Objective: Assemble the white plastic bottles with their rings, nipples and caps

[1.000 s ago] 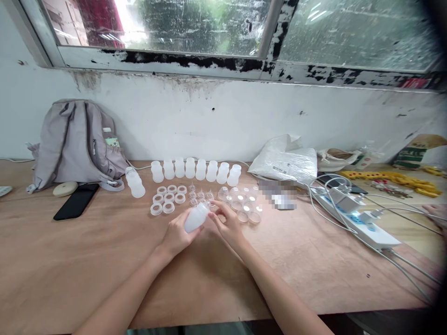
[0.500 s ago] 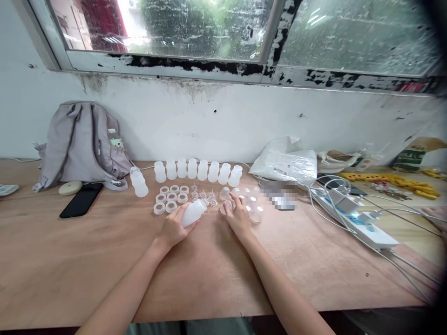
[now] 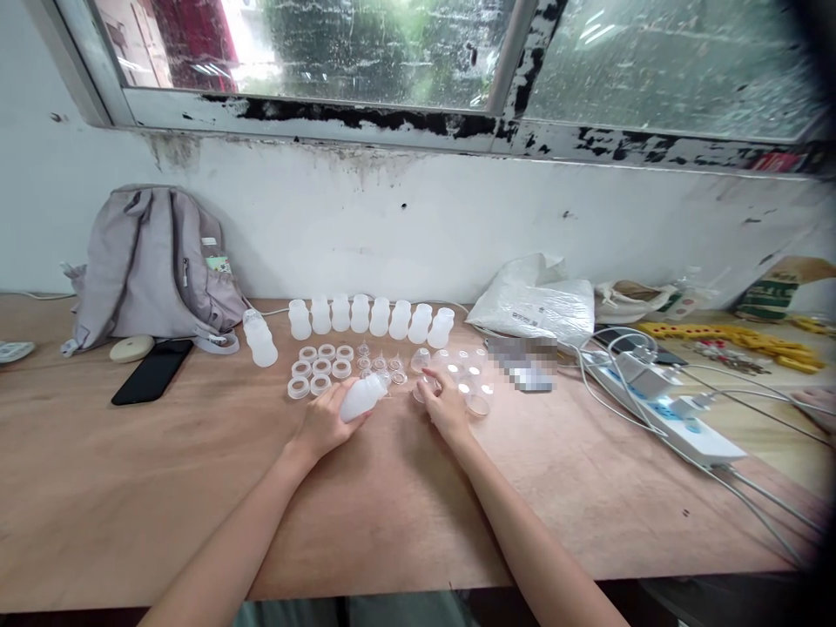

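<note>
My left hand (image 3: pixel 328 415) is wrapped round a frosted white baby bottle (image 3: pixel 360 398), which is tilted with its clear nipple end pointing up and right. My right hand (image 3: pixel 445 406) has its fingers closed on a clear dome cap (image 3: pixel 420 391) at the left edge of a group of clear caps (image 3: pixel 478 405). Between the hands are several clear silicone nipples (image 3: pixel 380 362), partly behind the bottle. White collar rings (image 3: pixel 320 367) lie in rows beyond my left hand. Behind them, frosted bottles (image 3: pixel 380 318) stand in a row.
Left of the row is a bottle with a clear top (image 3: pixel 259 340). A grey backpack (image 3: pixel 153 270) and black phone (image 3: pixel 152 373) are farther left. To the right are a white plastic bag (image 3: pixel 532 300), a cabled power strip (image 3: pixel 672 418) and yellow pieces (image 3: pixel 751 341).
My right hand's fingers have drawn in slightly over the cap at the left of the group. The left hand and its bottle have hardly moved.
</note>
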The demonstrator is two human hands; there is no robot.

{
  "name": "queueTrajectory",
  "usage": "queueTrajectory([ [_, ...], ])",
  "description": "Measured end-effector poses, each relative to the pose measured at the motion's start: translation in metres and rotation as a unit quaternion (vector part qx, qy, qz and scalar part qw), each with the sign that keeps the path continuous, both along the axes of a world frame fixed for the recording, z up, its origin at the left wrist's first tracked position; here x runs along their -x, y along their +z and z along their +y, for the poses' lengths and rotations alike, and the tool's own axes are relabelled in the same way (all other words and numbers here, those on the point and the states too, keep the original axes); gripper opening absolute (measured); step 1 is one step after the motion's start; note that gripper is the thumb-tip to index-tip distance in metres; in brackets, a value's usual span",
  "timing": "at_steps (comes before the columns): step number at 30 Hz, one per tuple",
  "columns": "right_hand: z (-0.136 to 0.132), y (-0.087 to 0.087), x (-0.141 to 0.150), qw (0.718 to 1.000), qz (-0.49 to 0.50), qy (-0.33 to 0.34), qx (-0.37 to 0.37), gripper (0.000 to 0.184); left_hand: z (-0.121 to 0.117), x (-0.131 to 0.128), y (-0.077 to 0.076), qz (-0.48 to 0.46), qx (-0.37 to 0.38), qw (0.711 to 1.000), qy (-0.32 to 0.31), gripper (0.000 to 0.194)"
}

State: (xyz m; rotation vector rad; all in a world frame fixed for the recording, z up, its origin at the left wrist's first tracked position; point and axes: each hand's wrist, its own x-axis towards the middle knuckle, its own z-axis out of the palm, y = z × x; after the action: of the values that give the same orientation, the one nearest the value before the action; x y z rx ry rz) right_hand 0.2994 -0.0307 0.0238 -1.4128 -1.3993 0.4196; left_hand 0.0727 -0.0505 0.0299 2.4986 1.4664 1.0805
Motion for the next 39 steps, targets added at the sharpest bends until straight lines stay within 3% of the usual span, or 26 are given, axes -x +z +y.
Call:
queueTrajectory([
  [5, -0.004, 0.005, 0.004, 0.991, 0.130, 0.016, 0.026, 0.038, 0.000, 0.000, 0.001, 0.007, -0.002, 1.000, -0.002, 0.049],
  [9, -0.007, 0.015, 0.005, 0.952, 0.301, 0.053, 0.003, 0.039, -0.002, 0.000, 0.003, 0.019, 0.004, 1.000, -0.009, 0.049],
  [12, -0.010, 0.020, 0.009, 0.926, 0.368, 0.083, 0.000, 0.035, -0.004, -0.001, 0.004, 0.030, 0.007, 0.999, -0.013, 0.047],
  [21, -0.021, 0.017, 0.031, 0.927, 0.336, 0.161, 0.036, 0.030, -0.003, -0.004, -0.001, 0.050, 0.007, 0.999, -0.009, 0.050],
  [39, -0.028, 0.017, 0.037, 0.921, 0.337, 0.185, 0.063, 0.026, -0.005, -0.008, -0.002, 0.037, -0.002, 0.999, -0.025, 0.053],
])
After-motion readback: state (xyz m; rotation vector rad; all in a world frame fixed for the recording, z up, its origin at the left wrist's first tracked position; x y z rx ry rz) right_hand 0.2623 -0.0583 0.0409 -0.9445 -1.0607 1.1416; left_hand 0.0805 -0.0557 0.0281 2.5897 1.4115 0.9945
